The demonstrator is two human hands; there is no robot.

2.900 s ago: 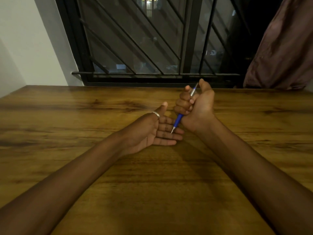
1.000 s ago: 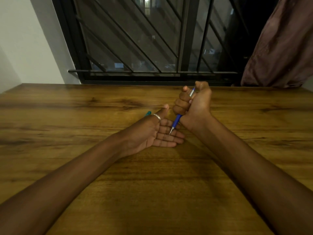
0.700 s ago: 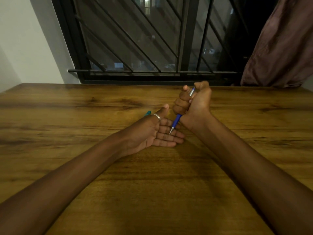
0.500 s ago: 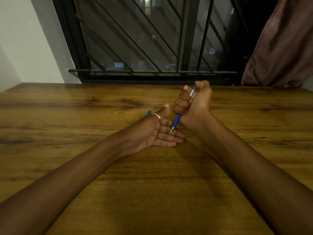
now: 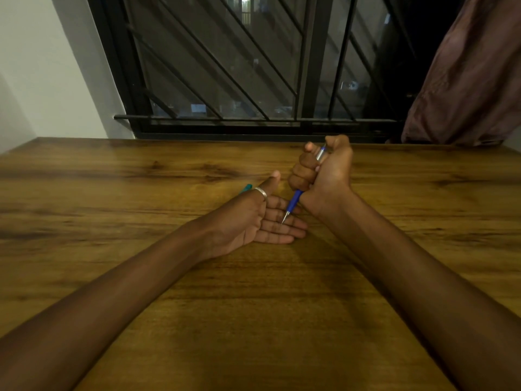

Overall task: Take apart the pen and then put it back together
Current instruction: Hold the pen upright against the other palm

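Observation:
My right hand [image 5: 324, 173] is closed in a fist around a blue pen [image 5: 294, 200], thumb on top over its silver upper end. The pen slants down to the left, and its metal tip points at the fingers of my left hand [image 5: 253, 218]. That hand lies flat and open on the wooden table [image 5: 253, 306], palm turned toward the pen, a ring on the thumb. Whether the tip touches the fingers I cannot tell.
A small teal object [image 5: 246, 188] peeks out on the table just behind my left hand, mostly hidden. Beyond the table's far edge stand a barred window [image 5: 253, 80] and a brown curtain [image 5: 473, 80] at the right.
Since 2.9 s ago my right thumb has come down onto the pen's top end. Over the last second both hands have stayed still.

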